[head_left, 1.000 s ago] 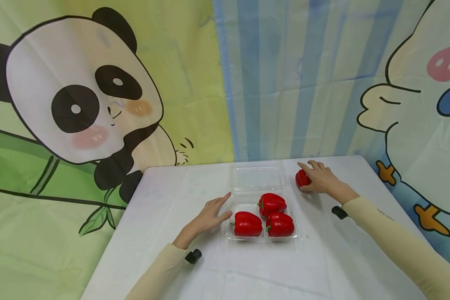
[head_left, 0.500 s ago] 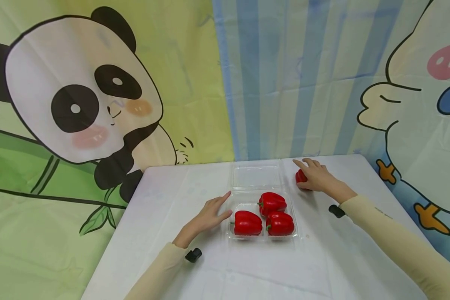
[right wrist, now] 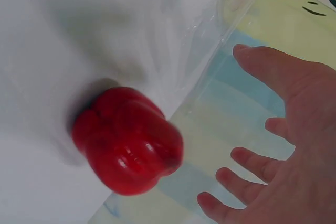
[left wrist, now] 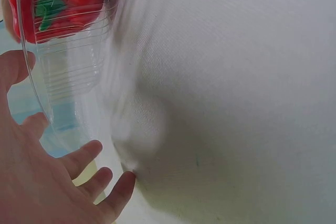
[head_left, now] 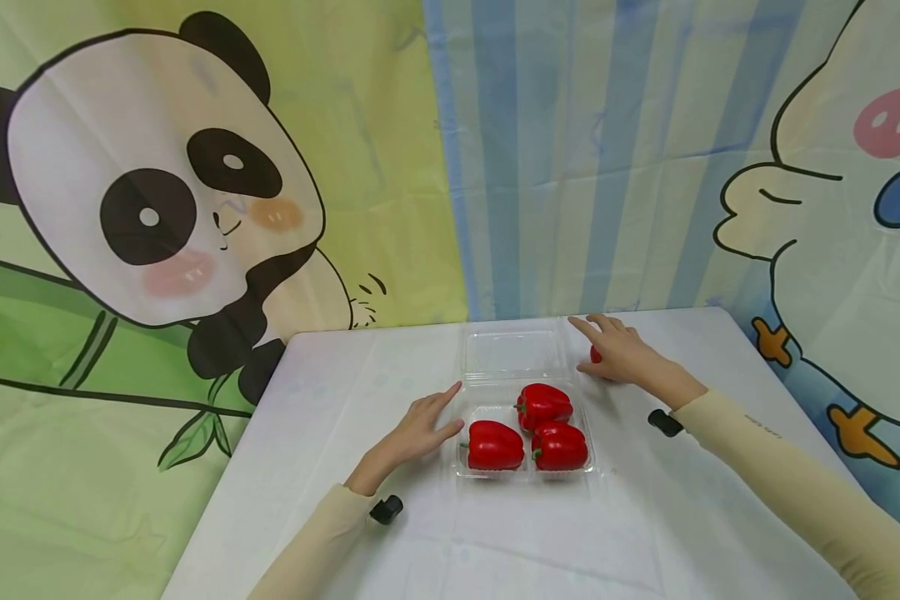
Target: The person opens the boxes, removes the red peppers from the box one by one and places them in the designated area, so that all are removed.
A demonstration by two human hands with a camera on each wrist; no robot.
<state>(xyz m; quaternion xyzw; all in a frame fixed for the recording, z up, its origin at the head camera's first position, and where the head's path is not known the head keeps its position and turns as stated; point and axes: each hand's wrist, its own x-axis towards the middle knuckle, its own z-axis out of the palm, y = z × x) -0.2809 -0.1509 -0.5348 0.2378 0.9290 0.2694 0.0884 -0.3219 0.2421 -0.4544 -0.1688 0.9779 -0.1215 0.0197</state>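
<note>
A clear plastic clamshell box [head_left: 487, 398] lies with its lid [head_left: 513, 354] folded back. Inside it are three red bell peppers, one front left [head_left: 496, 447], one behind [head_left: 543, 404] and one front right [head_left: 561, 447]. My left hand [head_left: 418, 431] is at the box's left side, fingers spread, thumb and index finger near the wall. Another red bell pepper [right wrist: 128, 140] rests on the table to the right of the lid. Apart from it in the right wrist view, my right hand [right wrist: 299, 129] has loosely bent, spread fingers and holds nothing. In the head view that hand mostly hides this pepper.
A white-covered table [head_left: 330, 400] bears everything. Its far edge meets a hanging cloth backdrop [head_left: 528, 167] with a panda and other cartoon figures. A small black device [head_left: 386, 509] sits at the left wrist, and another [head_left: 665, 422] at the right.
My right hand has let go of the bell pepper on the table and moved left, towards the lid. The pepper has stayed in place. My left hand and the box have not moved.
</note>
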